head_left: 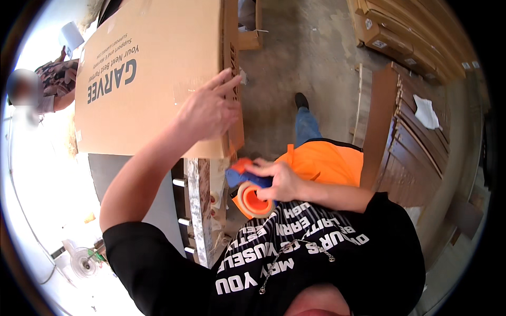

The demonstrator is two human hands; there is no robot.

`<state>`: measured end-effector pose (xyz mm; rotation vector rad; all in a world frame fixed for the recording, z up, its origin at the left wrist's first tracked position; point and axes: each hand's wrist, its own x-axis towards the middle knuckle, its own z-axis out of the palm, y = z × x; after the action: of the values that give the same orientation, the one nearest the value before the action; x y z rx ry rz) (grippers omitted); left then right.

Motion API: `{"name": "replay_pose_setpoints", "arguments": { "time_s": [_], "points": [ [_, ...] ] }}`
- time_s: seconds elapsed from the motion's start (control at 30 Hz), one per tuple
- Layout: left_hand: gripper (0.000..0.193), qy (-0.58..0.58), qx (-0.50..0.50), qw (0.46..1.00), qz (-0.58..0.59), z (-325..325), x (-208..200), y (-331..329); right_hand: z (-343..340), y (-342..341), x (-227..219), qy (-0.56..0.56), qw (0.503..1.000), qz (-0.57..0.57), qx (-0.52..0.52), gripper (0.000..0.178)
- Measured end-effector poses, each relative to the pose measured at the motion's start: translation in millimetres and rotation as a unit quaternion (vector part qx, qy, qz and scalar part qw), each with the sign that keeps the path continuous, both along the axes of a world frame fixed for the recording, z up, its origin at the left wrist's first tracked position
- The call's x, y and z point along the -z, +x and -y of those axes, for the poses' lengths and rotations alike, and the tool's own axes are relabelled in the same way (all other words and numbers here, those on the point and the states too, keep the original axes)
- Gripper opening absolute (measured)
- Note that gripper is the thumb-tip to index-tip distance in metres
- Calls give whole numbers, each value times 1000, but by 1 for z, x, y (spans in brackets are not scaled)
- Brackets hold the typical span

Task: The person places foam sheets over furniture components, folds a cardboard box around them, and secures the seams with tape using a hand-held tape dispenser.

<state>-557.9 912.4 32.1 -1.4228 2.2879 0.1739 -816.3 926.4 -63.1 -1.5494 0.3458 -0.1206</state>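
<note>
A large brown cardboard box with dark printing lies in front of me on the left. My left hand rests at its right-hand edge, fingers stretched out and apart, with nothing held. In my right hand is a blue and red tape dispenser with a roll of tape on it. The dispenser is just below the box's near right corner, close to my body. Whether a strip of tape runs from it to the box, I cannot tell.
Beneath the box is a stand with a worn metal rail. Stacked brown panels stand to the right, with long cartons behind them. At the far left is another person; a fan stands lower left.
</note>
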Motion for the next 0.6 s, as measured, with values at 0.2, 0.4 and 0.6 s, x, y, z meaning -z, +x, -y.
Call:
{"name": "replay_pose_setpoints", "arguments": {
  "time_s": [0.2,0.4,0.6],
  "points": [
    [33,-40,-42,990,-130,-64,0,-23,-71,83,-12,-128,981,-143,10,52],
    [99,-115,-82,980,-143,-97,29,-15,-77,58,21,-16,967,-165,-192,63],
    [112,-145,-89,967,-192,-97,34,-18,80,11,68,244,936,76,243,60]
  ]
}}
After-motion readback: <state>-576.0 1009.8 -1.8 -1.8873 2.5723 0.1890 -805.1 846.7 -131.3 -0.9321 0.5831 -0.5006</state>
